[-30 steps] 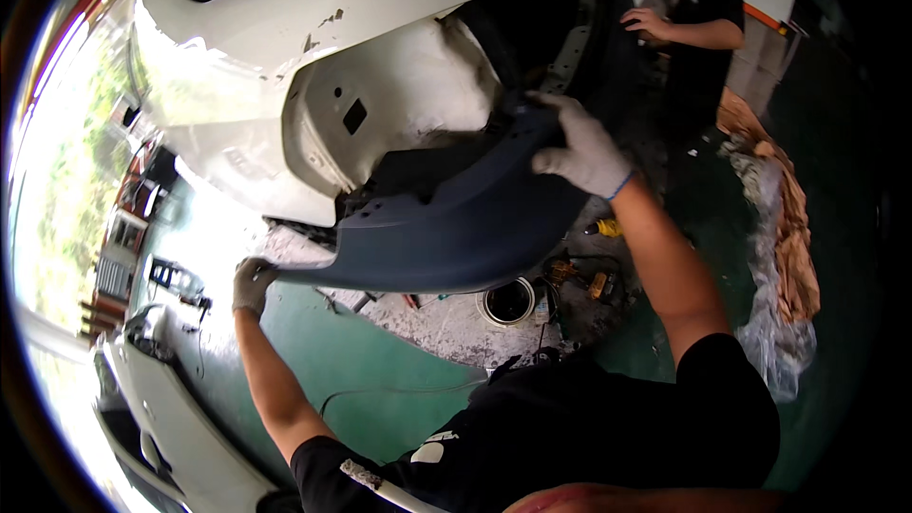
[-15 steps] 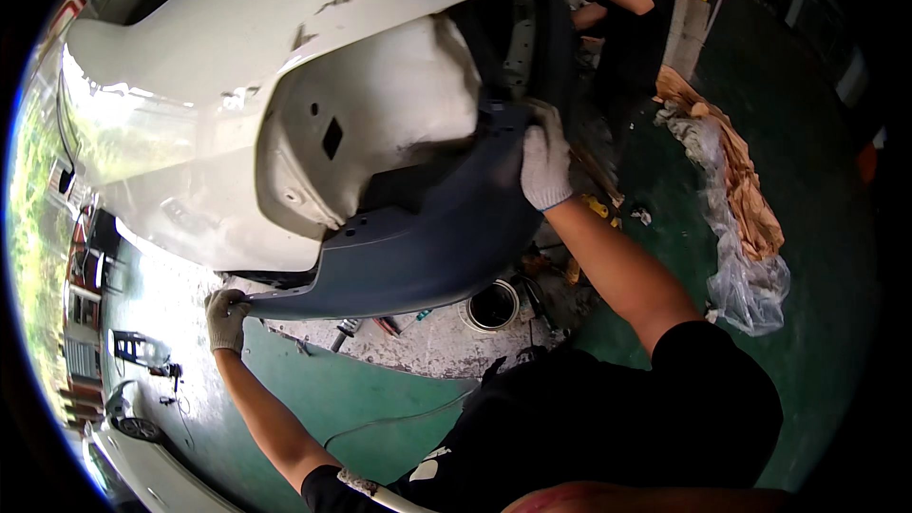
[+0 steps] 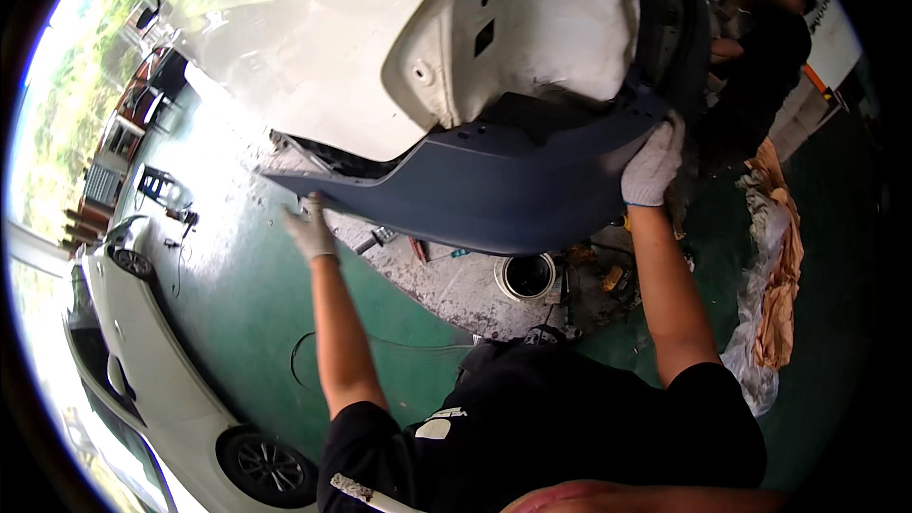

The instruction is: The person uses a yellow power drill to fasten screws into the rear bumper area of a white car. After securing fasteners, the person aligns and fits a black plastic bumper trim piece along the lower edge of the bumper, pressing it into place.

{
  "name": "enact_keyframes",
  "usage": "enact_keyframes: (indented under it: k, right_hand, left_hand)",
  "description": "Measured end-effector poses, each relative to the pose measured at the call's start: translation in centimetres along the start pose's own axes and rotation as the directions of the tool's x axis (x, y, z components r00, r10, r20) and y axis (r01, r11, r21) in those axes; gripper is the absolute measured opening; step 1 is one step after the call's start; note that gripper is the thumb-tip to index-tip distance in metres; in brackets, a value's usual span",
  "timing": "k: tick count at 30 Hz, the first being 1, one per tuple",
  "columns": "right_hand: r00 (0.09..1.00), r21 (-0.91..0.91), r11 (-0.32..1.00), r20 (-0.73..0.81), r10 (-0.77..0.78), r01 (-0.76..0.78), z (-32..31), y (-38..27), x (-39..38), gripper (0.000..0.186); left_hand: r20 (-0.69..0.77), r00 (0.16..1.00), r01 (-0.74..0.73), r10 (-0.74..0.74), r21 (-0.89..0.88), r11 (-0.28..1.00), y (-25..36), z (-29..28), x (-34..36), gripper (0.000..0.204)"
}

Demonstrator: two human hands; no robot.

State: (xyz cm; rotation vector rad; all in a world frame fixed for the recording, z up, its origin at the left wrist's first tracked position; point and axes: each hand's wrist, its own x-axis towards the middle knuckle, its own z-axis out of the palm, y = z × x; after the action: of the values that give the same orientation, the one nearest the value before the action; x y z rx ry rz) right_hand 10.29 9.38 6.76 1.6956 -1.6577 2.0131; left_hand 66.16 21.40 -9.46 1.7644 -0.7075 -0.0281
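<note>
We look down from head height at our two gloved hands holding a long grey-blue bumper cover [image 3: 494,195] up against the open end of a white car body [image 3: 380,66]. The bumper cover is our landmark: it curves across the middle of the view, its upper edge tucked under the white panel, its lower edge hanging free above the floor.

Our right hand [image 3: 652,163], in a white work glove, is closed over the bumper cover's right end, fingers wrapped round its top edge, so that this side is borne up near the car's corner. Our left hand [image 3: 310,228], also gloved, sits under the cover's thin left tip with the fingers spread and partly open, propping it from below rather than gripping; we judge the wide spread of the arms keeps the long, floppy part level.

Below the bumper cover, on the green floor [image 3: 237,304], stand a round open tin [image 3: 527,275] and scattered small tools on a pale patch. Right of the cover lies crumpled brown paper and plastic sheet [image 3: 774,294], and beyond its right end another person in dark clothes [image 3: 760,66] stands close to the car. Far left of the cover a second white car [image 3: 142,361] is parked
</note>
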Motion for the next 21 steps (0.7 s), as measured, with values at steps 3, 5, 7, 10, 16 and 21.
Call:
enact_keyframes:
  k: [3, 5, 7, 10, 16, 21]
  right_hand:
    - [0.999, 0.004, 0.999, 0.011, -0.034, 0.034, 0.8, -0.5, 0.3, 0.045]
    - [1.0, -0.098, 0.995, 0.002, 0.002, -0.002, -1.2, 1.1, -0.2, 0.044]
    - [0.997, -0.088, 0.993, 0.005, 0.081, -0.08, -1.5, 2.1, -1.2, 0.043]
    - [0.96, -0.087, 0.958, 0.052, 0.277, -0.271, -0.8, -0.3, -0.8, 0.04]
    - [0.997, 0.047, 0.998, -0.065, -0.032, 0.035, -1.2, 0.9, -0.3, 0.033]
    - [0.996, -0.048, 0.999, -0.082, -0.028, 0.024, -3.3, 5.0, -0.5, 0.028]
  left_hand:
    - [0.378, 0.864, 0.492, -0.331, -0.501, 0.712, -2.8, 4.0, -6.8, 0.087]
    - [0.462, 0.703, 0.702, -0.541, -0.572, 0.424, 6.1, 8.4, -12.8, 0.079]
    - [0.352, 0.785, 0.6, -0.51, -0.635, 0.487, 14.7, 7.7, -11.9, 0.076]
    - [0.329, 0.86, 0.505, -0.391, -0.662, 0.554, 10.7, 9.3, -7.6, 0.066]
    - [0.312, 0.859, 0.512, -0.406, -0.536, 0.672, 13.3, 7.0, -10.8, 0.083]
    - [0.001, 0.966, -0.217, 0.257, -0.535, 0.817, 21.5, 5.8, -17.4, 0.053]
